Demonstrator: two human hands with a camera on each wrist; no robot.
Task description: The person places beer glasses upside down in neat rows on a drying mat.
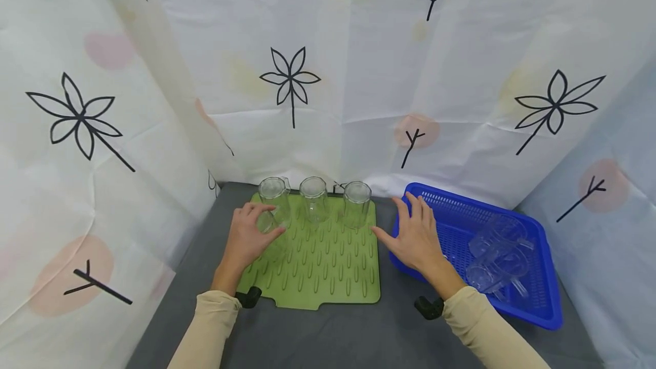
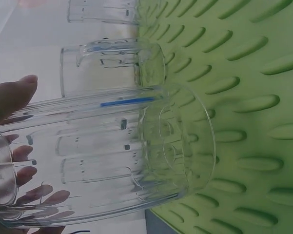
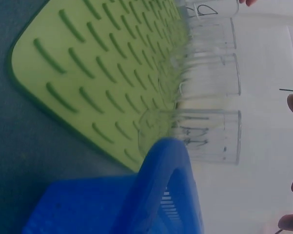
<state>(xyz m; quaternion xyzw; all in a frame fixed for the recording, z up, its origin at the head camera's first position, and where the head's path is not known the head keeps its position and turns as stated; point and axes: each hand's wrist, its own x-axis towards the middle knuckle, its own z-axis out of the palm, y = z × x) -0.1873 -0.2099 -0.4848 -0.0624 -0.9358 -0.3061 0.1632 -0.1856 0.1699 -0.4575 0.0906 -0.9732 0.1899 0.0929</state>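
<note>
My left hand [image 1: 247, 237] is curved loosely around a clear glass mug [image 2: 102, 161] standing upside down on the green ribbed mat [image 1: 318, 269]. In the left wrist view the thumb tip stands off the glass, and the fingers show through it. Behind it on the mat is a row of upturned glass mugs: a left one [image 1: 274, 192], a middle one [image 1: 314, 201] and a right one [image 1: 356, 206]. My right hand [image 1: 417, 238] hovers with spread fingers over the left edge of the blue basket [image 1: 550, 278], holding nothing.
Several clear glass mugs [image 1: 497, 261] lie jumbled in the right part of the basket. The mat and basket rest on a dark grey table [image 1: 353, 337]. A white patterned cloth [image 1: 348, 101] hangs around the back and sides.
</note>
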